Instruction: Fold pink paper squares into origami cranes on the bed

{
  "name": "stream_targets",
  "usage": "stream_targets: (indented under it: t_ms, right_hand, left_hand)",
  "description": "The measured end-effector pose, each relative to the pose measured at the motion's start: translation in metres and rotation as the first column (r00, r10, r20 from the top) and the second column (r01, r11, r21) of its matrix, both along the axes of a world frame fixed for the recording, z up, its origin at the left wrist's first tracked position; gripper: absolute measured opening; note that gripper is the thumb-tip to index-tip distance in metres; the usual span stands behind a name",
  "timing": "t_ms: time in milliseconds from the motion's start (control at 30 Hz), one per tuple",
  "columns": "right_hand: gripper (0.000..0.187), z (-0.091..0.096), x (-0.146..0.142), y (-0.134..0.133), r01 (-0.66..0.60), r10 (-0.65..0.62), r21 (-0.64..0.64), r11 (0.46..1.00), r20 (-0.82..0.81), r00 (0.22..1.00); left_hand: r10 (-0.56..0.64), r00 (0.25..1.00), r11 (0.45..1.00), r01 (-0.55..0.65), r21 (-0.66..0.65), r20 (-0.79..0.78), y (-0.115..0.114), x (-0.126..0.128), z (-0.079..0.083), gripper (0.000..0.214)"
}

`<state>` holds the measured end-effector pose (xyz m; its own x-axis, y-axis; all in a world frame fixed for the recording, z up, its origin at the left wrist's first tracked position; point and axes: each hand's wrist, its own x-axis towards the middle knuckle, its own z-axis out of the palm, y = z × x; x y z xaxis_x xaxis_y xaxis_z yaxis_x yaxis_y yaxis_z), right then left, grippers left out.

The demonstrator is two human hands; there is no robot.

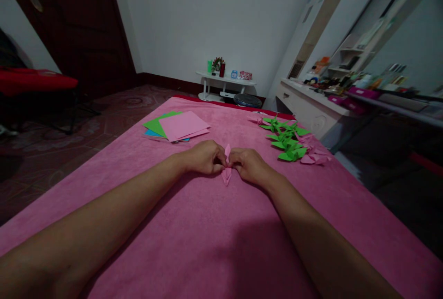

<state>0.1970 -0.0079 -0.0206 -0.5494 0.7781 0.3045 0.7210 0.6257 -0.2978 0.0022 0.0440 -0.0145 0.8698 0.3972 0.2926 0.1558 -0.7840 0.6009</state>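
A narrow pink folded paper, pointed at both ends, lies lengthwise away from me at the middle of the pink cloth. My left hand pinches its left side near the middle. From the right, my right hand grips the same paper, its fingertips almost meeting those of the left. Both hands rest low over the cloth, and their fingers cover the paper's centre.
Square paper sheets in pink, green and blue lie stacked at the far left. Several green folded paper cranes sit at the far right, with pink ones beside them. A low white shelf stands beyond the cloth's far edge.
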Motion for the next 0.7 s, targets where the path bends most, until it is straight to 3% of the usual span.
stream_targets:
  t_ms: [233,500,700]
  right_hand:
    - [0.021,0.011,0.001,-0.004,-0.038,0.039,-0.007,0.999,0.021,0.999]
    - [0.018,0.009,0.002,-0.001,-0.027,0.026,-0.021,0.999,-0.002,1.0]
    - [0.015,0.011,0.0,-0.007,-0.041,0.04,0.042,0.998,0.025,0.999]
  left_hand:
    - [-0.003,1.0,1.0,0.002,-0.026,-0.028,0.001,-0.002,0.006,0.025]
    - [0.008,1.0,0.975,-0.002,-0.223,0.025,0.008,-0.008,0.003,0.025]
    - [-0.049,0.997,0.991,0.041,-0.126,-0.064,0.01,-0.007,-0.001,0.021]
